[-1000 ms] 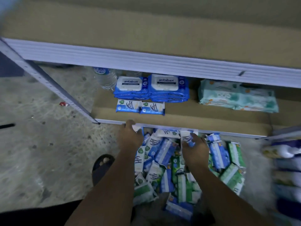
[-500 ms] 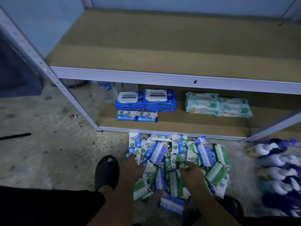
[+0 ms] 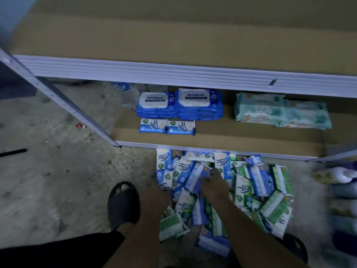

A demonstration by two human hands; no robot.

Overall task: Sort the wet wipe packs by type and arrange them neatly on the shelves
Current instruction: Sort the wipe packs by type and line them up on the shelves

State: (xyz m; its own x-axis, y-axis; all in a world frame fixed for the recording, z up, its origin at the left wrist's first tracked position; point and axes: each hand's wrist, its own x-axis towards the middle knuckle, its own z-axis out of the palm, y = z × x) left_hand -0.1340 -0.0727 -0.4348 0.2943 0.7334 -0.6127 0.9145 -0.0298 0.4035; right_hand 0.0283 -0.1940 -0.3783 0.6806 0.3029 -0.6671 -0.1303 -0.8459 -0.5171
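A loose pile of small blue and green wet wipe packs (image 3: 245,190) lies on the floor in front of the lower shelf (image 3: 222,141). My right hand (image 3: 214,187) reaches into the pile's middle and pinches a tilted blue pack (image 3: 195,177). My left hand (image 3: 154,193) is at the pile's left edge, its fingers hidden under a blue-and-white pack (image 3: 164,171). On the lower shelf sit two stacks of blue antabax packs (image 3: 179,105), two small blue packs (image 3: 167,127) side by side in front of them, and teal packs (image 3: 280,111) to the right.
The upper shelf board (image 3: 193,35) spans the top, its white front rail (image 3: 173,74) overhanging the lower shelf. A slanted metal post (image 3: 63,105) stands left. A water bottle (image 3: 125,93) stands behind the antabax stacks. Bottles (image 3: 340,176) lie at right. My sandalled foot (image 3: 123,204) is beside the pile.
Both hands pulled back from the shelf edge into the pile, then the right hand moved forward and took hold of a blue pack. The view has tilted down again.
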